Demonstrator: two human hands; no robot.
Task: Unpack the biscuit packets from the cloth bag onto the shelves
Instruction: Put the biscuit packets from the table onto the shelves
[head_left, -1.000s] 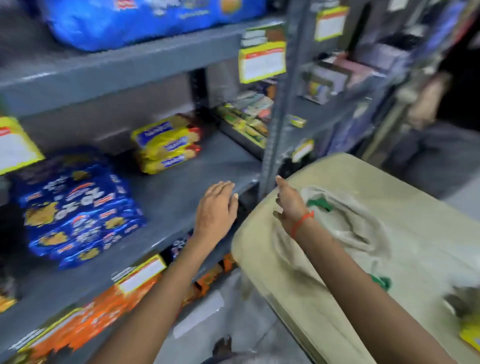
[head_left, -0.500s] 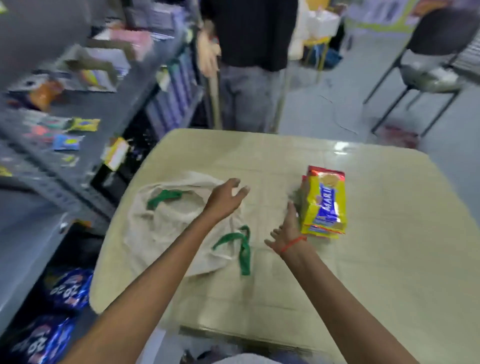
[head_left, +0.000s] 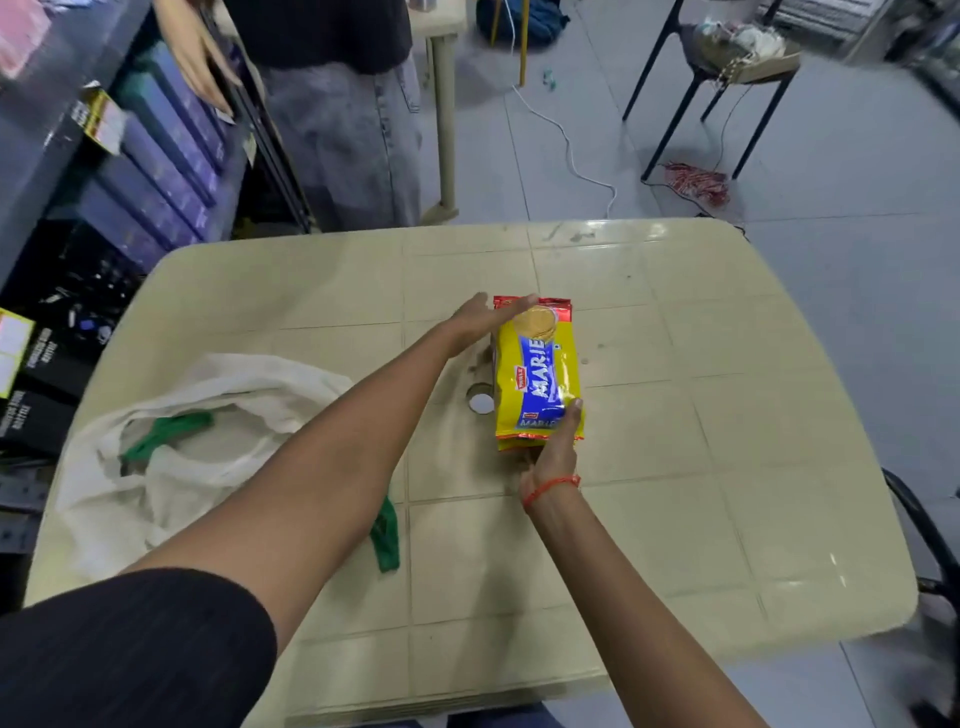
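A yellow and blue Marie biscuit packet (head_left: 540, 371) lies on the beige plastic table (head_left: 701, 415), seemingly on top of another packet. My left hand (head_left: 480, 322) grips its far red end. My right hand (head_left: 556, 447), with an orange thread at the wrist, grips its near end. The white cloth bag (head_left: 208, 447) with green handles lies slack on the table's left part, under my left forearm. Grey shelves (head_left: 36, 130) stand at the far left.
Another person (head_left: 332, 104) in a black top stands beyond the table by the shelves. Dark boxes (head_left: 156, 156) fill the lower shelves. A black chair (head_left: 727, 67) and a white cable (head_left: 566, 140) are on the tiled floor beyond. The table has a round centre hole (head_left: 480, 402).
My view swung from the shelves to the table. Both hands left the bag, reached right and closed on the ends of the Marie packet.
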